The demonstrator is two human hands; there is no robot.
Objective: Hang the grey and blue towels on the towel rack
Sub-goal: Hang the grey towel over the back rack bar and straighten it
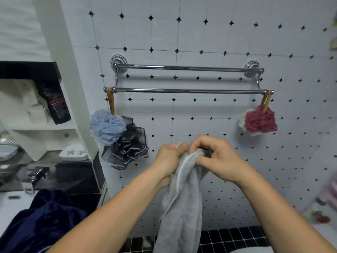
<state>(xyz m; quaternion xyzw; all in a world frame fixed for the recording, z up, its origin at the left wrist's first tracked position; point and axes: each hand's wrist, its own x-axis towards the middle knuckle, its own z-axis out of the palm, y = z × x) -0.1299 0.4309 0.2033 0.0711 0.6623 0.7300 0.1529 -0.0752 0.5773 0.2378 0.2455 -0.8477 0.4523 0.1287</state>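
The grey towel (184, 198) hangs bunched and long from both my hands, below the rack. My left hand (168, 157) grips its top edge from the left. My right hand (217, 157) pinches the same top edge from the right, fingers curled into the cloth. The chrome towel rack (187, 91) with two bare bars is fixed to the tiled wall above my hands. The dark blue towel (43, 220) lies crumpled at the lower left on a white surface.
Blue and dark grey bath puffs (118, 137) hang from the rack's left end, a maroon puff (259, 121) from its right end. White shelves (42, 126) with a black tube and soap dish stand at the left. Black floor tiles (233, 238) lie below.
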